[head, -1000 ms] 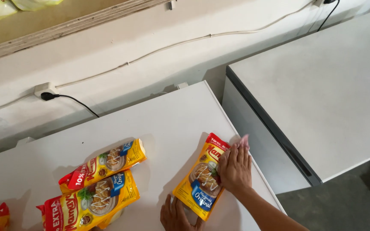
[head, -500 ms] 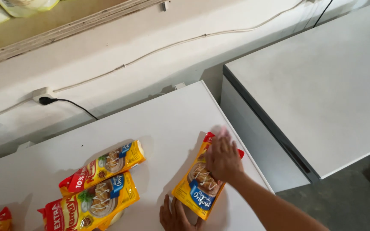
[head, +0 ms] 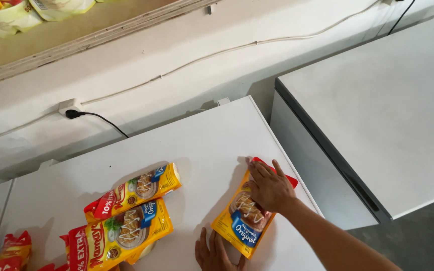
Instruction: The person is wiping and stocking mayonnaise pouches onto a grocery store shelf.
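Note:
A yellow sauce pouch with a red top and blue band lies flat on the white chest lid, near its right edge. My right hand lies over the upper part of that pouch with fingers spread, pressing on it. At the bottom edge of the view, my left hand rests palm-down on the lid, its fingers touching the pouch's lower end. Two similar yellow and red pouches lie overlapping to the left, apart from both hands.
A second white chest stands to the right across a narrow gap. More red and yellow packets sit at the lower left. A black plug and cable run along the wall behind. A wooden shelf holds bags above.
My right hand slid from the pouch's right side up onto its red top end. The pouch stayed in place, and my left hand remained at its lower end.

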